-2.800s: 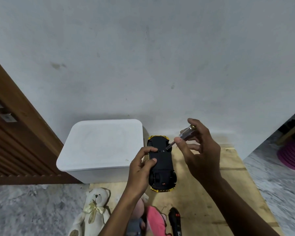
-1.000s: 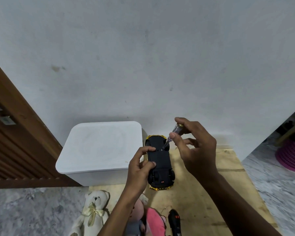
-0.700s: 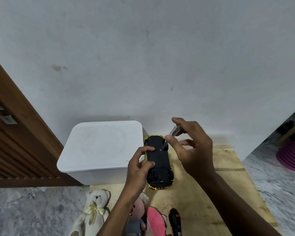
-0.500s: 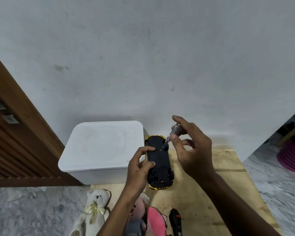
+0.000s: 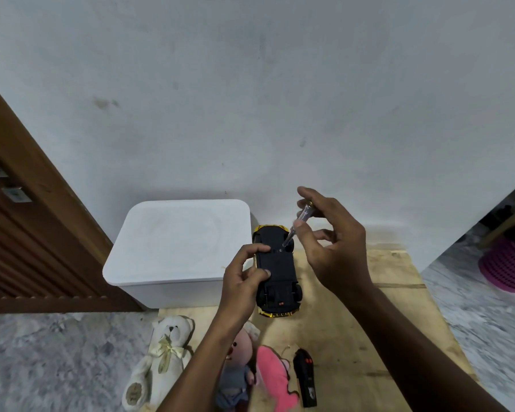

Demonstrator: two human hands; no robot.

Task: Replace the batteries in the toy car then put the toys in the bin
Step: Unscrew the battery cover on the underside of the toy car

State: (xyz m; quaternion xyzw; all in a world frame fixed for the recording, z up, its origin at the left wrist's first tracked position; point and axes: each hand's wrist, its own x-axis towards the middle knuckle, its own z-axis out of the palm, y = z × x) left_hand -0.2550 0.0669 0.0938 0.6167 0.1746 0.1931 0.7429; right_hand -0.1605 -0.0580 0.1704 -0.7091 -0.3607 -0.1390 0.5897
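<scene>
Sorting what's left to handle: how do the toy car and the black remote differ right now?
The toy car is underside up, gripped by the left hand, while the right hand sets a screwdriver to it; the remote lies untouched on the wooden board. The car is broader, with yellow trim; the remote is slim, with red buttons. Both are mostly black.

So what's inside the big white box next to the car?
You can't see inside: the lid is on the white bin and covers it all. The teddy bear, doll and pink plush lie outside, in front of it.
</scene>
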